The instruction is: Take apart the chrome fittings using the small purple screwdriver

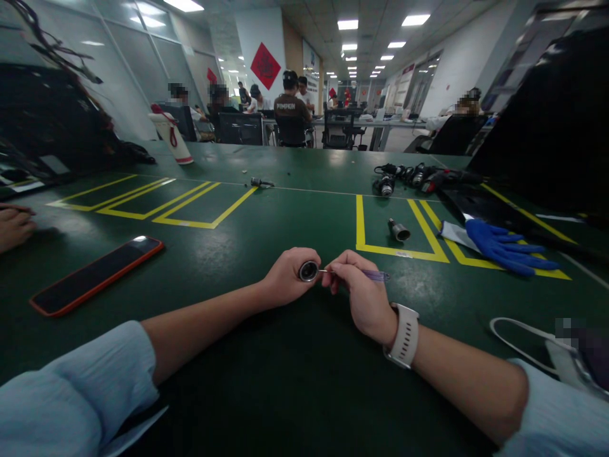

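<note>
My left hand [288, 277] is wrapped round a round metal part [309, 271], its dark hollow end facing me. A thin screwdriver with a clear purple handle [378, 275] is gripped in my right hand [358, 285]. Its slim metal shaft points left, and the tip is at the right side of the metal part's rim. Whether the tip touches the rim or enters something there, I cannot tell. Both hands are just above the green table [266, 393], near its middle. Beyond my right hand, a cup-shaped metal piece [398, 231] lies inside a yellow taped box.
A phone with an orange edge [98, 274] lies at left, near another person's hand [15, 227]. Blue gloves [507, 244] lie at right, a white cable [516, 330] nearer me. Dark tools [419, 176] and a small metal part [259, 182] are farther back, with a paper cup [174, 136].
</note>
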Motion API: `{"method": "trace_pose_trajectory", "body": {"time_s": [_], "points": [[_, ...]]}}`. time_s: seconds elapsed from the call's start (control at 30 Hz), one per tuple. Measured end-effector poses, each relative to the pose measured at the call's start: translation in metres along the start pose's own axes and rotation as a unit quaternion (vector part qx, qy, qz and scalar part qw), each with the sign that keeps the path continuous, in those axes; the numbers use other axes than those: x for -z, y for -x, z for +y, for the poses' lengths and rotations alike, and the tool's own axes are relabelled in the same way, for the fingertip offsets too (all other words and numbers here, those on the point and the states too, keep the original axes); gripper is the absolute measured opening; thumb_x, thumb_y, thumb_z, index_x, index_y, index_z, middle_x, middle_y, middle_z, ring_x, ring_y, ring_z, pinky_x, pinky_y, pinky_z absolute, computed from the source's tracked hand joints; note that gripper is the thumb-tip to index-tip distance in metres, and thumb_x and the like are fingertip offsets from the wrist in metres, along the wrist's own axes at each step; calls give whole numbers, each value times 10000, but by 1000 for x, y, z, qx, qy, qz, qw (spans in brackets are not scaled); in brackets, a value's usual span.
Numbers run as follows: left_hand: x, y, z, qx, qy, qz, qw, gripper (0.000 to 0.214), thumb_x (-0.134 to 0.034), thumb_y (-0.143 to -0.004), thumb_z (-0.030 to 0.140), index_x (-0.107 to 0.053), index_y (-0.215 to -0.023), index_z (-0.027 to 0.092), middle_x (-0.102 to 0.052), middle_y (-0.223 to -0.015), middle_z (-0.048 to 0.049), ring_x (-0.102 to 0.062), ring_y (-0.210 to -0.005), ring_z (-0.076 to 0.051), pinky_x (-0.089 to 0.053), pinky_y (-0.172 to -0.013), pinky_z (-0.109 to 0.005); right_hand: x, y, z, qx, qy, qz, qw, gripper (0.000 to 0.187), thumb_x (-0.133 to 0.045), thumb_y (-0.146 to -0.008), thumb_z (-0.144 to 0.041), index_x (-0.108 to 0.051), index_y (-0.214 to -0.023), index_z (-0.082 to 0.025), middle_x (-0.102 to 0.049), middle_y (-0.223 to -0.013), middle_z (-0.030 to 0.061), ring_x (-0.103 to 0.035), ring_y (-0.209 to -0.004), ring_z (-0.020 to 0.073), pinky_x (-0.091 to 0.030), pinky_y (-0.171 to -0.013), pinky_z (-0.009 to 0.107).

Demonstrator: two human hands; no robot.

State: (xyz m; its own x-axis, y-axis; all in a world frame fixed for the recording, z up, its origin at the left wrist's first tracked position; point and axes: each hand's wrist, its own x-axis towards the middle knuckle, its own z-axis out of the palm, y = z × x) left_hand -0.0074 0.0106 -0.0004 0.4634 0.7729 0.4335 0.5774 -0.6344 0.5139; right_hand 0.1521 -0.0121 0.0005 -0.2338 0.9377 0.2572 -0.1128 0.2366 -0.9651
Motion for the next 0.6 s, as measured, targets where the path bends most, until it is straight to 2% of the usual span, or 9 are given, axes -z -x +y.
{"method": "trace_pose_trajectory", "body": {"time_s": [0.13,0.43,0.6], "points": [[0,0,-1,8,15,-4,1000,103,-552,-722,167,-508,-629,158,-517,-598,24,-486,-568,-103,-365,-543,-218,0,-3,6,-13,-32,2,999,155,-431,-811,-217,-500,-674,-197,-556,-574,-9,-514,-535,139,-423,-506,272],[-1,-1,0,22,8,15,1000,97,-556,-691,144,-489,-622,161,-488,-580,33,-451,-555,-103,-334,-538,-227,-5,10,-12,10,21,23,999,167,-532,-768,-136,-569,-612,-185,-546,-608,-21,-478,-599,133,-366,-587,281],[0,0,0,20,22,11,1000,111,-553,-705,152,-487,-617,163,-489,-585,34,-457,-556,-99,-350,-535,-220,-4,5,-4,-18,-42,9,999,170,-485,-793,-187,-545,-635,-188,-560,-600,-9,-521,-581,138,-424,-557,278]]}}
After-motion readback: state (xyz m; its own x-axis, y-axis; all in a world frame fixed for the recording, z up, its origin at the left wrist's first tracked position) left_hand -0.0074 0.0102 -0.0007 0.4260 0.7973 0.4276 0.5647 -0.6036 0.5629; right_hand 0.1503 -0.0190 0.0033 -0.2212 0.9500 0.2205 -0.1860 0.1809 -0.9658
